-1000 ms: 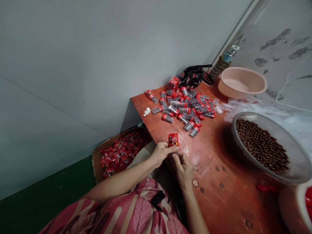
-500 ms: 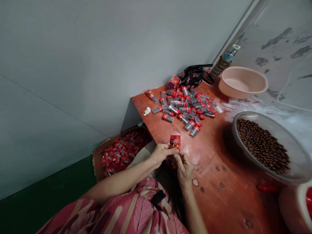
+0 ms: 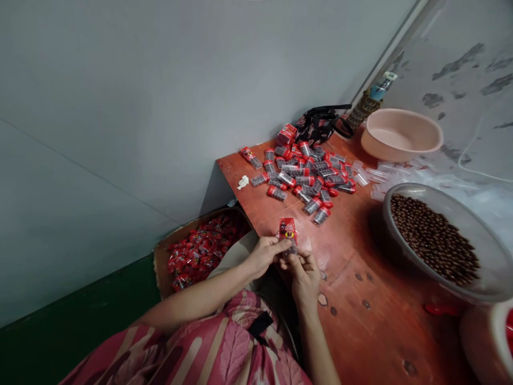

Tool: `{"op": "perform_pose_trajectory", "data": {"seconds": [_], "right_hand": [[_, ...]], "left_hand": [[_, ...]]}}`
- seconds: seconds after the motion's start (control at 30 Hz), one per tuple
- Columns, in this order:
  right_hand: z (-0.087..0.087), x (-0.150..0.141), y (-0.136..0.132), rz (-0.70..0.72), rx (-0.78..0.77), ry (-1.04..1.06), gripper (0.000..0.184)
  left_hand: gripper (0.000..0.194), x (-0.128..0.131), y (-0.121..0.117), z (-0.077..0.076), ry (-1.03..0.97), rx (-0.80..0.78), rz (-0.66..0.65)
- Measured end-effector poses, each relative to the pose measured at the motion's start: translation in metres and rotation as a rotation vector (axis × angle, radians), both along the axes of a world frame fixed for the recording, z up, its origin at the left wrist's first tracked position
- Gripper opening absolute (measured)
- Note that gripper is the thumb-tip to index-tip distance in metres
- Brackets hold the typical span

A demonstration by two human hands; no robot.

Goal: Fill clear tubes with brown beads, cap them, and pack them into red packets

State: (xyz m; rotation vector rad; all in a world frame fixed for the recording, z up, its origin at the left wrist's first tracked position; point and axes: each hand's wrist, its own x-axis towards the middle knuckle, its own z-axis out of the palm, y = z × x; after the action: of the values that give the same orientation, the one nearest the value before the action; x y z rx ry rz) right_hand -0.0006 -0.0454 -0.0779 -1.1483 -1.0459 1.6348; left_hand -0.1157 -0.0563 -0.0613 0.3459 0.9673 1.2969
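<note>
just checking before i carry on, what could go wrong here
The small red-labelled tube is pinched in just the fingertips of the left hand and right hand, so it might slip into the lap. The loose tubes heaped on the orange table could roll off its edge.

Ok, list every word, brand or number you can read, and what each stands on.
Nothing can be read for certain.
Red-labelled tube pinched by the left hand and right hand: printing too small and blurred to read.
Piled tubes: labels too small to read.
Red packets: printing too small to read.
</note>
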Motion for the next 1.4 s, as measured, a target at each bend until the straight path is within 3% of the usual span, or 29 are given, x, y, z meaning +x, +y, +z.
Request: {"op": "perform_pose_trajectory", "data": {"seconds": [0.2,0.37,0.47,0.57,0.63,0.7,0.83,0.93,1.1,1.3,1.4], "right_hand": [[0.003,-0.007,0.008,0.043,0.016,0.012,0.028],[0.007,-0.021,0.012,0.296,0.021,-0.057,0.032],[0.007,-0.026,0.01,0.36,0.052,-0.096,0.036],[0.007,-0.019,0.008,0.281,0.053,-0.132,0.031],[0.008,-0.01,0.009,0.203,0.054,-0.162,0.027],[0.01,-0.001,0.01,0.139,0.061,-0.193,0.027],[0.013,0.009,0.011,0.087,0.054,-0.234,0.027],[0.013,0.014,0.009,0.102,0.039,-0.253,0.026],[0.012,0.025,0.012,0.116,0.036,-0.275,0.024],[0.002,0.02,0.034,0.011,0.225,-0.385,0.025],[0.001,0.011,0.046,0.044,0.16,-0.235,0.038]], "left_hand": [[0.035,-0.005,-0.015,-0.006,-0.058,0.025,-0.027],[0.032,-0.039,-0.036,-0.005,-0.178,-0.034,-0.18],[0.037,-0.061,-0.056,-0.012,-0.243,-0.068,-0.032],[0.048,-0.072,-0.073,-0.02,-0.223,-0.209,0.152],[0.052,-0.07,-0.074,-0.022,-0.056,-0.283,0.17],[0.051,-0.062,-0.065,-0.018,0.258,-0.209,0.147],[0.048,-0.04,-0.023,-0.007,1.001,0.297,-0.014],[0.048,-0.03,0.006,-0.01,1.33,0.463,-0.141],[0.027,-0.023,0.018,-0.027,1.454,0.485,-0.179],[0.026,-0.023,0.016,-0.038,1.469,0.539,-0.134],[0.027,-0.023,0.015,-0.036,1.446,0.646,-0.08]]}}
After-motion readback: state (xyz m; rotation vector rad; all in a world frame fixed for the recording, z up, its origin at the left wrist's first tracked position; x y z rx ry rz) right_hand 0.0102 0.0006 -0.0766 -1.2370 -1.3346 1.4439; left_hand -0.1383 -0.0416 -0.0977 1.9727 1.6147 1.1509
